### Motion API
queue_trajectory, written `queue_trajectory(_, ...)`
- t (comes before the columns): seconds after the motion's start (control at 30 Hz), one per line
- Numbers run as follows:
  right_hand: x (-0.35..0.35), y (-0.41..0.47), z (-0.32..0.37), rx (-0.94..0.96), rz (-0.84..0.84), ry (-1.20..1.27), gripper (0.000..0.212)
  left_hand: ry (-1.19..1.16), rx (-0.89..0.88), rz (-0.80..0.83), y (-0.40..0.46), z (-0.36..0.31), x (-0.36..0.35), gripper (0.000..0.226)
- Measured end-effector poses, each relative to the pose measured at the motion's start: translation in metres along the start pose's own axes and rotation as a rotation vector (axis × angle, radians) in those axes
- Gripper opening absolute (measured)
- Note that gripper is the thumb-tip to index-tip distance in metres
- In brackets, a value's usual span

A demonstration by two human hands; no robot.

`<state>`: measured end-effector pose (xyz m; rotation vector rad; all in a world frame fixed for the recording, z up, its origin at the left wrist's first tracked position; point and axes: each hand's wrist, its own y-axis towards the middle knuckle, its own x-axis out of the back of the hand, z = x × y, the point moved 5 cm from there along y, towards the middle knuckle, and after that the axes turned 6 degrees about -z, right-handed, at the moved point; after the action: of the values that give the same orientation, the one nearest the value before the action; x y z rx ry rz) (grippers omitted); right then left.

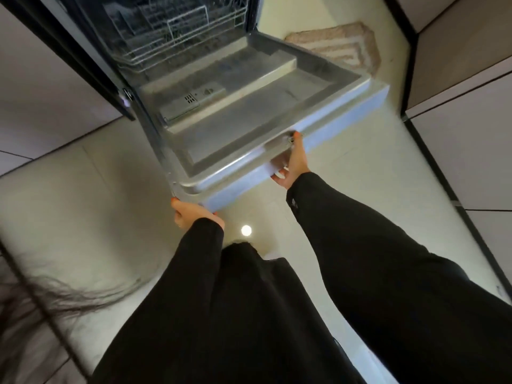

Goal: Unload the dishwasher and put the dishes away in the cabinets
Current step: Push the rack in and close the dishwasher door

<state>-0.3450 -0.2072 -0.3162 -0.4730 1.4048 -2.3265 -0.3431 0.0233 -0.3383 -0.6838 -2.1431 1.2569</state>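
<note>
The dishwasher door (249,126) hangs open in front of me, its grey inner face up, with the detergent compartment on it. My left hand (191,213) grips the door's near left corner, thumb on top. My right hand (291,164) holds the door's front edge from below, thumb up against the latch. Behind the door, the white wire lower rack (177,31) sits inside the dark tub. I cannot make out any dishes in it. Black sleeves cover both arms.
Pale glossy floor tiles spread under the door. A beige mat (340,47) lies on the floor at the far right of the door. Light cabinet fronts (47,87) flank the dishwasher on the left, and more cabinets (465,106) run along the right.
</note>
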Motion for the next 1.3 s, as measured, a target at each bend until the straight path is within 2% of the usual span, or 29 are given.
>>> queue_trajectory(0.17,-0.034,-0.049,0.053,0.073,0.168,0.006,0.075,-0.090,-0.168,-0.002,-0.054,-0.057,-0.021,0.042)
queue_trajectory(0.3,-0.068,-0.082,0.095,0.144,0.299,0.067,0.058,-0.122,-0.199,0.054,-0.087,-0.105,-0.042,0.058)
queue_trajectory(0.4,-0.095,-0.098,0.122,0.186,0.324,0.124,0.046,-0.153,-0.214,0.085,-0.106,-0.144,-0.058,0.071)
queue_trajectory(0.6,-0.167,-0.138,0.185,0.222,0.395,0.102,0.035,-0.317,-0.243,0.205,-0.145,-0.224,-0.100,0.049)
queue_trajectory(0.7,-0.203,-0.148,0.210,0.240,0.371,0.065,0.034,-0.374,-0.202,0.241,-0.154,-0.256,-0.121,0.051)
queue_trajectory(0.83,-0.247,-0.159,0.234,0.239,0.354,0.018,0.013,-0.466,-0.109,0.242,-0.167,-0.291,-0.144,0.047)
queue_trajectory(0.93,-0.270,-0.159,0.249,0.248,0.380,0.013,0.016,-0.481,-0.063,0.327,-0.185,-0.310,-0.163,0.038)
queue_trajectory(1.03,-0.291,-0.164,0.259,0.252,0.424,0.059,0.013,-0.527,-0.078,0.409,-0.194,-0.329,-0.182,0.043)
queue_trajectory(1.17,-0.319,-0.181,0.274,0.266,0.471,0.079,0.057,-0.405,-0.078,0.510,-0.204,-0.352,-0.210,0.060)
queue_trajectory(1.23,-0.329,-0.185,0.281,0.296,0.487,0.023,0.065,-0.330,-0.064,0.563,-0.209,-0.358,-0.226,0.068)
queue_trajectory(1.3,-0.337,-0.185,0.287,0.311,0.490,-0.017,0.062,-0.281,-0.057,0.567,-0.211,-0.363,-0.239,0.069)
